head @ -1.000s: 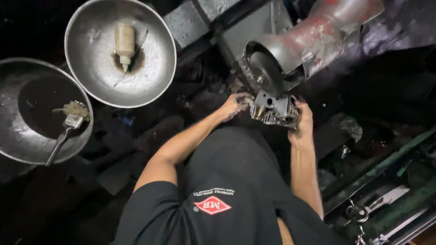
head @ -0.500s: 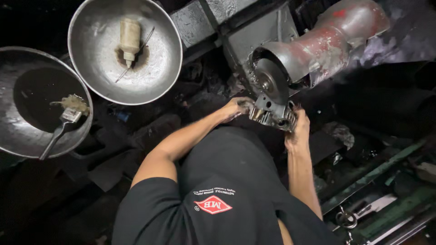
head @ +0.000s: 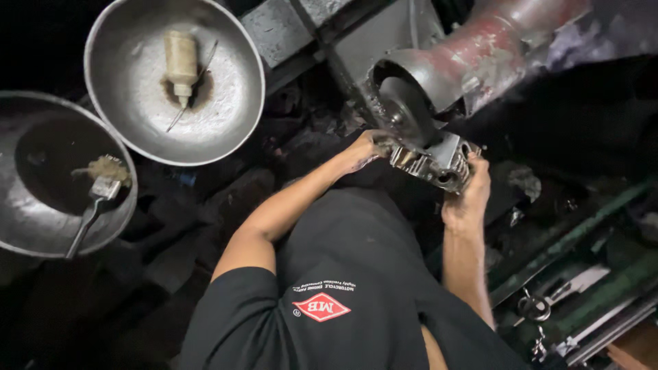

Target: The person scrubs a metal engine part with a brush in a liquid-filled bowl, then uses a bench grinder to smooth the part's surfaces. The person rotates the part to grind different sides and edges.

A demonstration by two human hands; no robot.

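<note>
Since a second ago the two steel bowls have slid toward 9 o'clock. The left hand [head: 367,145] and right hand [head: 469,195] still grip the finned metal casting [head: 433,161] from either side, at 1 o'clock from the person's head; fingertips are lost in shadow.

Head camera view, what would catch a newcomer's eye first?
Probably the two hands, left hand and right hand, gripping a grimy metal engine part at upper centre, pressed against a dark disc under a red-stained housing. At upper left, a bowl holds a small bottle; another bowl holds a brush.
</note>
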